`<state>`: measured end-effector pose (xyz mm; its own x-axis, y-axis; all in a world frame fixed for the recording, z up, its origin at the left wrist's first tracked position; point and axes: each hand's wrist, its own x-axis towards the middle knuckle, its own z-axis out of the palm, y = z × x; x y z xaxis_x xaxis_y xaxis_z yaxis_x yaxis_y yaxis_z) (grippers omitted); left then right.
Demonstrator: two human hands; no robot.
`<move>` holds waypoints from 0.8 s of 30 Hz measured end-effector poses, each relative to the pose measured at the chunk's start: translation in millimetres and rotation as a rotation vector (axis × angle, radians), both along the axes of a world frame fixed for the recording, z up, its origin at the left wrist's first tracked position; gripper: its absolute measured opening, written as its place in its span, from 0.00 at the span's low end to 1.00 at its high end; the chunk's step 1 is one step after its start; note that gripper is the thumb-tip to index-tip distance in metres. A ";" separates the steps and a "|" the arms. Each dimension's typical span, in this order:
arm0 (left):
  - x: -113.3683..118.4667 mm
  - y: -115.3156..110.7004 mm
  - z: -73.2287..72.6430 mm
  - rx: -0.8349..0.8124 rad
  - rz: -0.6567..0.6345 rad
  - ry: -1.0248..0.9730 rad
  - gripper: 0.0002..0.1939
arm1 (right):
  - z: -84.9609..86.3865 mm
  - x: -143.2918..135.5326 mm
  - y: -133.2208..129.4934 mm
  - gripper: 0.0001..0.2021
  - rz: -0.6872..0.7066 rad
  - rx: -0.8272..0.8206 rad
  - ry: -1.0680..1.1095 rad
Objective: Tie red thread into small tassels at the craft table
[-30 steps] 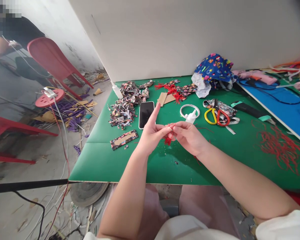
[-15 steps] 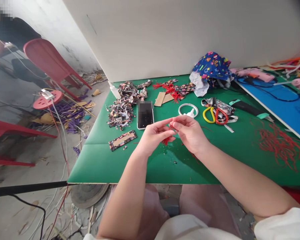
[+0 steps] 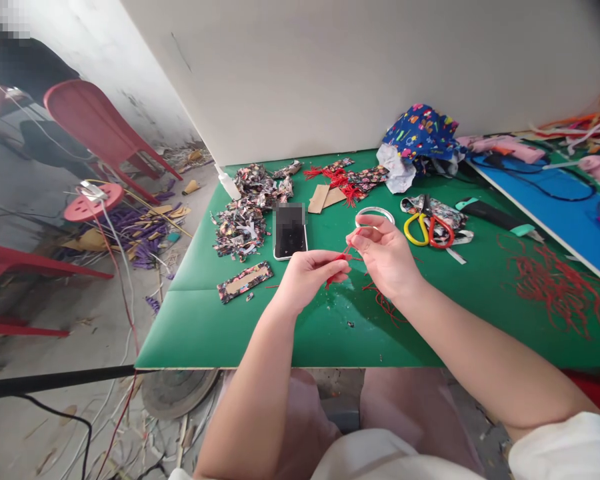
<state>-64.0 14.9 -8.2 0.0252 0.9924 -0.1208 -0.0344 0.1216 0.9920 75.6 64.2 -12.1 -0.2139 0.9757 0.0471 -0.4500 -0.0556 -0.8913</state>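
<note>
Above the green table (image 3: 190, 327), my left hand (image 3: 307, 277) pinches a bunch of red cord (image 3: 347, 256), with strands hanging below its fingertips. My right hand (image 3: 384, 257) is closed on a strand of the same cord, thumb against finger, slightly higher and to the right. A short stretch of cord runs between the two hands. Loose red cords (image 3: 384, 305) lie beneath my right wrist. Just behind the right hand is a white ring-shaped roll (image 3: 387, 215), partly hidden. A phone (image 3: 290, 233) lies beyond my left hand.
Scissors (image 3: 440, 232), a utility knife (image 3: 495, 217) and a red cord pile (image 3: 555, 283) lie right. Floral scraps (image 3: 240, 230), a floral strip (image 3: 245, 281) and a white bottle (image 3: 229, 183) are left. Red tassels (image 3: 350, 192) lie behind. A person (image 3: 30, 60) sits far left.
My right hand has drawn away from the left, slightly up and right, with the cord strand in its fingers. The left hand has barely moved.
</note>
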 end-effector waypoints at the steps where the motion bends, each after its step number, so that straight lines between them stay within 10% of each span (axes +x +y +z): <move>1: 0.3 -0.1 0.2 0.005 0.003 0.016 0.14 | 1.1 0.1 0.4 0.15 -0.001 0.006 -0.003; 10: 2.4 -3.0 0.6 0.310 0.127 0.324 0.10 | 27.9 2.6 0.9 0.13 -0.032 0.155 -0.043; 18: 9.0 -4.4 13.1 0.126 -0.008 -0.448 0.22 | 51.5 -10.0 8.3 0.13 0.098 0.240 -0.079; 24: 2.7 -5.5 21.3 0.110 0.004 -0.625 0.18 | 60.1 -23.0 7.0 0.12 0.210 0.249 -0.091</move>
<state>-61.3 9.4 13.1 0.0545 0.9984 0.0181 -0.6110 0.0190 0.7914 52.6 71.3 48.0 -0.4237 0.8708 0.2495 -0.3694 0.0853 -0.9253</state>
